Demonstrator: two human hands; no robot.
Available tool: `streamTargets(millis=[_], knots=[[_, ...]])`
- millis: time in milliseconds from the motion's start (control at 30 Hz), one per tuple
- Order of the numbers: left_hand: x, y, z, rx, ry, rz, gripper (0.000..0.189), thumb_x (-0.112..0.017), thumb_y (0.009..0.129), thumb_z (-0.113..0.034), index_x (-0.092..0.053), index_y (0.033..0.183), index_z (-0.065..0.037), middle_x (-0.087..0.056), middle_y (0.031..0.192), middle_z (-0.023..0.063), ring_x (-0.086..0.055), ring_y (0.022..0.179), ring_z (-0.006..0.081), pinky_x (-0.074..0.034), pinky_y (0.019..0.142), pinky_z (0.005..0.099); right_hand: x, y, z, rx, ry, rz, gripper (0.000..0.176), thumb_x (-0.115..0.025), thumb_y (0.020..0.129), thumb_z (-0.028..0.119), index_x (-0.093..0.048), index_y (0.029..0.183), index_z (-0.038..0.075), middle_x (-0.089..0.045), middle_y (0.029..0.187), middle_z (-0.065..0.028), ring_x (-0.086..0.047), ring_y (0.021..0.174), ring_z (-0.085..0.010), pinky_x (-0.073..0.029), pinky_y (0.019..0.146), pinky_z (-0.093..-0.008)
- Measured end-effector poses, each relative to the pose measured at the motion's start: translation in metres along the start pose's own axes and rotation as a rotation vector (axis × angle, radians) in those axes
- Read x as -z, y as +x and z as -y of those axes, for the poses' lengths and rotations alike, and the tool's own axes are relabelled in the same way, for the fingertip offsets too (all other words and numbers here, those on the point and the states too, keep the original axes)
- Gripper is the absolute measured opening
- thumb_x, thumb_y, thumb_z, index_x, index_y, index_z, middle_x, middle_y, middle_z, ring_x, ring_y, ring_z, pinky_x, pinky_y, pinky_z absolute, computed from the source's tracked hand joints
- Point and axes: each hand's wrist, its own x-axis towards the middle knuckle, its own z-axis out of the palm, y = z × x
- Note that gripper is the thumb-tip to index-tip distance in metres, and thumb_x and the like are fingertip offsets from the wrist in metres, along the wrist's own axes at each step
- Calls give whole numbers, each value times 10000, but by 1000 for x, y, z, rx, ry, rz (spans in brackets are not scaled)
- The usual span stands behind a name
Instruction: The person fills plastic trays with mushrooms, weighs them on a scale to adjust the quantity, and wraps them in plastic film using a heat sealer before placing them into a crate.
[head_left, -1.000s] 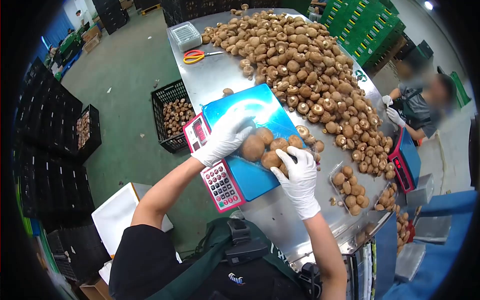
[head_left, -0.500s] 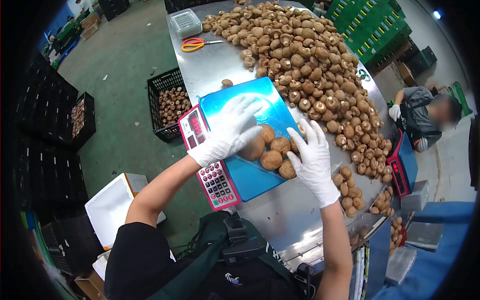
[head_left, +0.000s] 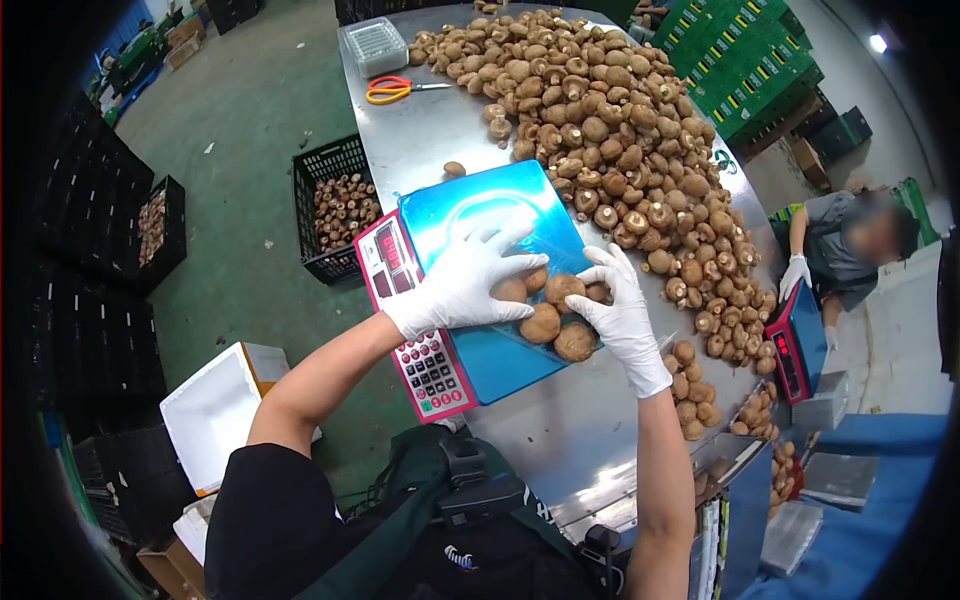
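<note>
Several brown shiitake mushrooms (head_left: 541, 324) lie grouped on the blue platform of a digital scale (head_left: 510, 374), with what looks like the edge of clear plastic around them. From the left, my left hand (head_left: 462, 286) closes thumb and fingers about a mushroom on that side of the group. My right hand (head_left: 625, 322) curls over the right side, its thumb and fingers around a mushroom. Both hands wear white gloves. The scale's pink-edged panel, with a red display (head_left: 392, 252) and a keypad (head_left: 432, 373), faces left.
A large heap of mushrooms (head_left: 630, 130) covers the far and right table. Orange-handled scissors (head_left: 388, 91) lie near clear trays (head_left: 375, 47). A black crate (head_left: 338, 210) of mushrooms stands on the floor at left. Another person (head_left: 850, 245) is beside a second scale (head_left: 800, 345) at right.
My left hand has moved down and its fingers have drawn in around a mushroom. The fingers of my right hand have curled inward over the group. The co-worker's hand has moved to the second scale.
</note>
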Motion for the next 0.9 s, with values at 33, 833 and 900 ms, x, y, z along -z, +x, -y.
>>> streamTargets(millis=[33, 833, 900], knots=[[0, 0, 0, -2, 1, -2, 600, -671, 664, -416, -526, 1226, -262, -347, 1400, 61, -262, 1307, 323, -187, 1052, 501, -1, 0, 1, -33, 61, 3, 288, -758, 662, 166, -607, 881, 57, -494, 1248, -131, -278, 1297, -324, -268, 1041, -419], [58, -1, -32, 215, -892, -200, 387, -605, 777, -98, -538, 1157, -64, -544, 1147, 68, -474, 1125, 174, -370, 967, 320, 45, -13, 42, -298, 651, -221, 208, -589, 869, 161, -609, 1015, 14, -571, 1139, -66, -531, 1029, -151, -400, 907, -261], [64, -5, 5, 391, -955, -377, 381, -603, 822, -163, -526, 1175, -42, -569, 1083, 72, -532, 1034, 154, -417, 911, 284, 61, -22, 4, -459, 572, -435, 192, -564, 882, 135, -612, 1027, 19, -623, 1010, -43, -547, 943, -111, -417, 863, -241]])
